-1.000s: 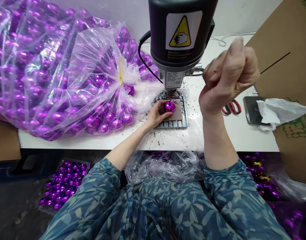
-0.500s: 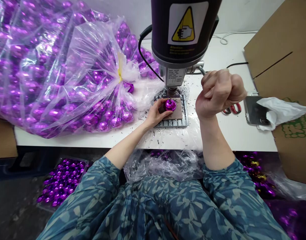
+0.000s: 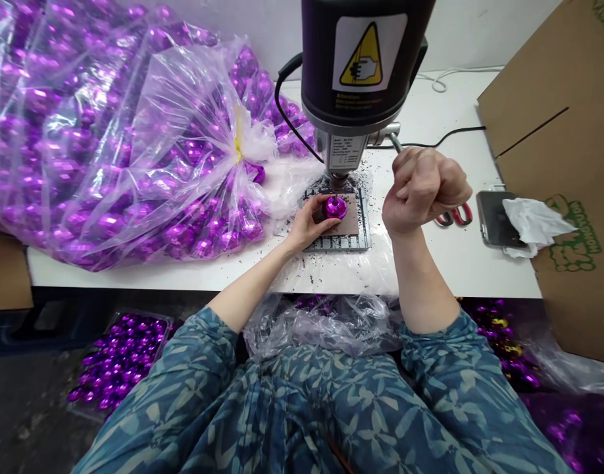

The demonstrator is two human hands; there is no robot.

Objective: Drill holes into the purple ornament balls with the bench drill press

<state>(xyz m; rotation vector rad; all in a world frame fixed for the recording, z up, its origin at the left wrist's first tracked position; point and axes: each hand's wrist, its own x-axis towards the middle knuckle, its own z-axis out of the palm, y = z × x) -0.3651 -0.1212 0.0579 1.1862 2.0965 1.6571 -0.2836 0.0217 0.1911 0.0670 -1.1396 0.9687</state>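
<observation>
Purple ball [image 3: 336,207], shiny and round, sits on a brown board [image 3: 352,224] over the slotted metal base [image 3: 364,241] of a drill press [image 3: 364,72], straight under its chuck [image 3: 338,180]. The left hand [image 3: 306,227] has its grip pinched on the ball's side, thumb nearest the person and fingers on the far side. The right hand [image 3: 423,187] is raised beside the press, its grip closed in a fist around the end of the lever [image 3: 395,141]; the part inside is hidden. The bit seems to meet the top of the ball, though it is too small to be sure. Dark specks dot the bench [image 3: 183,276] around the base. A big clear bag [image 3: 109,145] of purple balls, tied in yellow, lies to the left; red-handled scissors [image 3: 454,216], a phone [image 3: 494,217] and crumpled tissue [image 3: 536,222] lie to the right.
</observation>
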